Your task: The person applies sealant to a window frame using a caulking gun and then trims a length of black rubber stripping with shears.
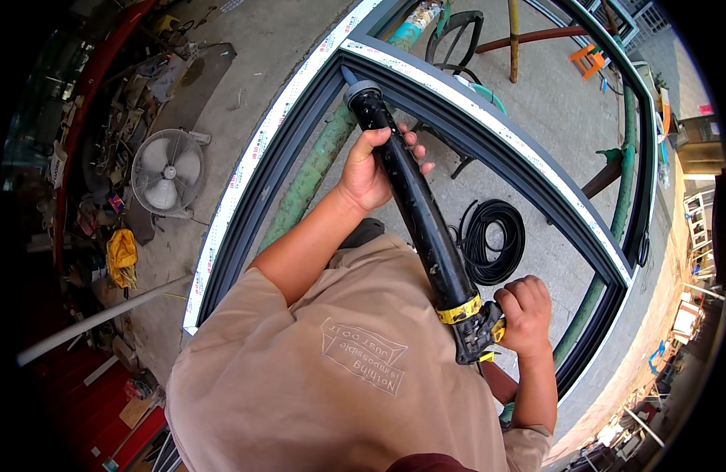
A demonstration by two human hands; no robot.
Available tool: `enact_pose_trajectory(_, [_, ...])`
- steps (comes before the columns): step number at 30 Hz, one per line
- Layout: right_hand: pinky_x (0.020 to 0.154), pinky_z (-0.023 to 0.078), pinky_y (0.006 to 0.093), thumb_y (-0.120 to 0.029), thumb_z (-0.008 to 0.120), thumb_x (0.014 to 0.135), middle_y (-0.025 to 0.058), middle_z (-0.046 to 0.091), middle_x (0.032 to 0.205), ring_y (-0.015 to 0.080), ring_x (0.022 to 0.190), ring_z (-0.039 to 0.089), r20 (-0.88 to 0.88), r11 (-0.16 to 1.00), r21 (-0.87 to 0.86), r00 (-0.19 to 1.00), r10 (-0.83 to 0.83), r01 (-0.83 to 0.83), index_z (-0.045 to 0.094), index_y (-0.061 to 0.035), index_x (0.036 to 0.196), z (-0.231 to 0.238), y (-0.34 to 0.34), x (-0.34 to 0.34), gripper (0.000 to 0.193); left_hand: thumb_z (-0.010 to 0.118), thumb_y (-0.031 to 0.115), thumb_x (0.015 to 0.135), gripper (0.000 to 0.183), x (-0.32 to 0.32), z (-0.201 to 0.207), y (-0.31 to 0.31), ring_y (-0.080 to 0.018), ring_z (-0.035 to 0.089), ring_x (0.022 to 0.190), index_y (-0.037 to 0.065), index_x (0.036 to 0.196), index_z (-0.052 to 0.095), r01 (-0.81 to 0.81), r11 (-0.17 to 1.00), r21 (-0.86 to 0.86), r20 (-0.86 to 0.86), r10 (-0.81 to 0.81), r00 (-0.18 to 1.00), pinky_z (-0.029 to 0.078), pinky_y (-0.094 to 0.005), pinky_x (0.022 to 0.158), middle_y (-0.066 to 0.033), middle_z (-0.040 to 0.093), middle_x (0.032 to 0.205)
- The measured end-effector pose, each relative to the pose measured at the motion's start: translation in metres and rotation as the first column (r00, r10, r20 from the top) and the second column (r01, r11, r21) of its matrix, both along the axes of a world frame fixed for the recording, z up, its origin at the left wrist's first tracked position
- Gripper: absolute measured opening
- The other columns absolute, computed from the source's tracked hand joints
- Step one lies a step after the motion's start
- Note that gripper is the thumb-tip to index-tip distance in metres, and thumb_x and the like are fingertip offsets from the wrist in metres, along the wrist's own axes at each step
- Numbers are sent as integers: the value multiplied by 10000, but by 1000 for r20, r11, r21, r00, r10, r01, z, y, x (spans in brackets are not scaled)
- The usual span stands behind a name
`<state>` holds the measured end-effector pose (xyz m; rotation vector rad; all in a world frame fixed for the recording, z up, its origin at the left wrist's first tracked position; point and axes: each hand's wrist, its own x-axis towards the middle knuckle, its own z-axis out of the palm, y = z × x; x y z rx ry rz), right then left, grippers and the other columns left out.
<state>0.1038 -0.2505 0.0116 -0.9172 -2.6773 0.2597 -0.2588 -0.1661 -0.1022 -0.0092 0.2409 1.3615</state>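
Observation:
A long black caulking gun (419, 208) with a yellow band near its rear slants across the middle of the view. My left hand (371, 167) is wrapped round the front of its barrel, thumb on top. At the rear, my right hand (525, 313) is closed round the handle, most of which its fingers hide. The gun's blue-grey nozzle (349, 75) points into the upper left inside corner of a dark window frame (457, 118); whether its tip touches cannot be told. White printed protective film (249, 161) covers the frame's outer faces.
Green pipe supports (316, 173) run under the frame. A coil of black rubber strip (496, 240) lies on the concrete floor inside it. To the left stand a fan (168, 171), a yellow bag (121, 256) and clutter. An orange stool (587, 60) is at the far right.

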Motion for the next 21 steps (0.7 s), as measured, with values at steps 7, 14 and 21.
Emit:
enact_pose_trajectory(7, [861,542,510,-187,784,660,113,661,934,357,897,661,16,1000,-14,1000,-21,21,679,-61,954,-7,-6,2,337,747,262,945,300,-2,-5,0,-302,715,1068,95,1179,660,10,1000,13,-19,-9,1000,595,-609,1038,-83,694,1094])
enact_pose_trajectory(14, [1132,519,611,-219,835,627,135,682,1019,376,982,694,-139,898,-439,988,-72,3,702,-51,1088,30,-3,-9,508,695,330,1060,348,-4,13,-5,-331,708,1207,98,1310,625,-23,997,69,-14,24,1000,565,-623,1087,-114,717,1215])
enact_pose_trajectory(21, [863,580,392,-600,883,839,162,747,1114,314,967,759,-116,568,-811,912,-394,142,716,-28,1234,84,-24,-22,715,607,452,1113,532,-5,34,-2,-350,649,1358,77,1486,557,-75,992,102,-44,80,996,524,-579,1154,-161,687,1389])
